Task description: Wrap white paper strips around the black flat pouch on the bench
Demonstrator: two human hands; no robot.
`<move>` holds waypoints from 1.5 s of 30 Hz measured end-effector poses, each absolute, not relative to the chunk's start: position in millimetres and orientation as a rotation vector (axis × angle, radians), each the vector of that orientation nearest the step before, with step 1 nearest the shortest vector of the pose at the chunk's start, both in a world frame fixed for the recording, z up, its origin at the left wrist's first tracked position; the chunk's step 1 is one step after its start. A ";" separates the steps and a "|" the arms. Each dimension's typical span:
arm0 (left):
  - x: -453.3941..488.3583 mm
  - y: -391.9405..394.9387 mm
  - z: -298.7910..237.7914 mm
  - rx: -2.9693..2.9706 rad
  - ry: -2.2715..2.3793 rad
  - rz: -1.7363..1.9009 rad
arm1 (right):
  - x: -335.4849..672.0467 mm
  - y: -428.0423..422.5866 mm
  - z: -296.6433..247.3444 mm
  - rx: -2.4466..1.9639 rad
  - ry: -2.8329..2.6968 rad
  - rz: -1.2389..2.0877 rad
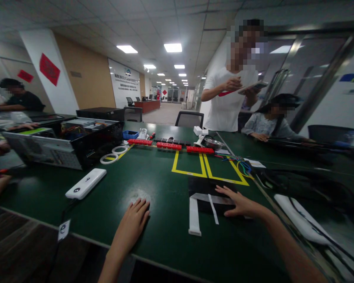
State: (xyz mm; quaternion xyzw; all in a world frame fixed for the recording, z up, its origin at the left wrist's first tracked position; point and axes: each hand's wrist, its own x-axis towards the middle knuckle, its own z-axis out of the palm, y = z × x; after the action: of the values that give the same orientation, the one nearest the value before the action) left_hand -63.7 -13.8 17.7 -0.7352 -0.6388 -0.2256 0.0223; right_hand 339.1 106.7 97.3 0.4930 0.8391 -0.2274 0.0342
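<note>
My left hand (pixel 134 220) lies flat on the green tabletop (pixel 162 243), fingers stretched out, holding nothing. On the right, my right hand (pixel 238 202) rests with spread fingers over the right part of a black sheet (pixel 205 186). Its fingertips are beside or on the right end of a flat ribbon cable (pixel 194 216), which is folded, with a white connector at its near end. A narrow white strip (pixel 213 210) crosses that cable. What lies under my right palm is hidden.
An open computer case (pixel 73 145) stands at the left, near a white power bank (pixel 86 183) and white rings (pixel 109 158). Red strips (pixel 168 146) line the back, behind yellow tape outlines (pixel 188 173). Coloured wires (pixel 244 168) lie at right. A person (pixel 227 98) stands opposite; others sit at both sides.
</note>
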 end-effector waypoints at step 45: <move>-67.8 -12.1 12.1 -2.294 -1.954 -0.661 | 398.4 131.1 95.9 1.819 2.769 -0.274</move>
State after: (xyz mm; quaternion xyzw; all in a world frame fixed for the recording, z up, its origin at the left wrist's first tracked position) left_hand -67.8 -12.1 12.1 -0.7433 -0.6331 -0.2142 0.0284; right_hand 398.4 131.1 95.9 0.5449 0.8295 -0.0821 -0.0913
